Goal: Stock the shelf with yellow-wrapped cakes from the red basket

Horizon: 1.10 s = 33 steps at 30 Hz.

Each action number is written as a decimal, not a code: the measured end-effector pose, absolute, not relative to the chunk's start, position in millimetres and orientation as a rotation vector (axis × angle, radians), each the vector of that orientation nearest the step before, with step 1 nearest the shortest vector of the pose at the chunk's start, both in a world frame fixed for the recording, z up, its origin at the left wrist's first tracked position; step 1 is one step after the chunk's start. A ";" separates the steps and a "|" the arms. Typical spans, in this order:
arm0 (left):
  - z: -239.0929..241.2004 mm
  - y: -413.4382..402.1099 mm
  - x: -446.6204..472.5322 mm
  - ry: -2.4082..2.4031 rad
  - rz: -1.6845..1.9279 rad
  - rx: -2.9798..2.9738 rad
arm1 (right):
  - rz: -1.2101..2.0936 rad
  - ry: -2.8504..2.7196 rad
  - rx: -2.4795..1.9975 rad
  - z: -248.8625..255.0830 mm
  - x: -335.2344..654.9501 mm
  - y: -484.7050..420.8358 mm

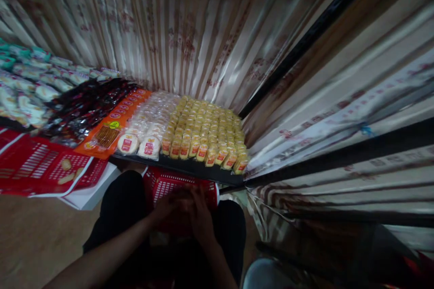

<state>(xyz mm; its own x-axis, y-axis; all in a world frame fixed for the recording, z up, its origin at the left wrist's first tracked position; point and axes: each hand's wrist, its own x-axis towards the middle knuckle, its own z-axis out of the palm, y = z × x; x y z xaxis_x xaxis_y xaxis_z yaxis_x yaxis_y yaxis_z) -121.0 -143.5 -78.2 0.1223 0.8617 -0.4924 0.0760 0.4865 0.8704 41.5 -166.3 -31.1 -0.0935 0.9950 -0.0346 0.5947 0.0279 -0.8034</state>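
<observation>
My left hand (166, 210) and my right hand (200, 219) meet low in the view, over a red plastic basket (162, 185) that rests on my lap between my knees. Both hands are blurred by motion and dark; their fingers seem bent toward each other, but whether anything is in them does not show. Just beyond the basket lies a dark shelf edge (190, 167) carrying rows of small yellow wrapped snack packets (203, 133) and round white wrapped cakes (145, 137).
Left of the yellow packets lie orange packs (111, 126), dark red packs (84, 108) and pale green-white packs (30, 86). Another red basket (44, 167) sits at the left over a white box. Striped curtains hang behind and to the right. Brown floor shows at lower left.
</observation>
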 end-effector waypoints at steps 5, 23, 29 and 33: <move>-53.4 -142.5 -104.9 1.126 0.898 0.676 | 0.952 -1.226 -1.589 -22.4 48.2 -170.2; 16.5 -109.8 -35.6 1.154 0.989 0.817 | 0.721 -1.018 -1.684 10.3 92.9 -119.6; 24.0 -93.9 -22.6 1.172 1.017 1.132 | 0.447 -1.246 -1.686 4.5 104.8 -86.7; 22.8 -81.4 -17.0 1.197 1.091 1.283 | 0.324 -1.331 -1.698 -0.8 100.7 -74.8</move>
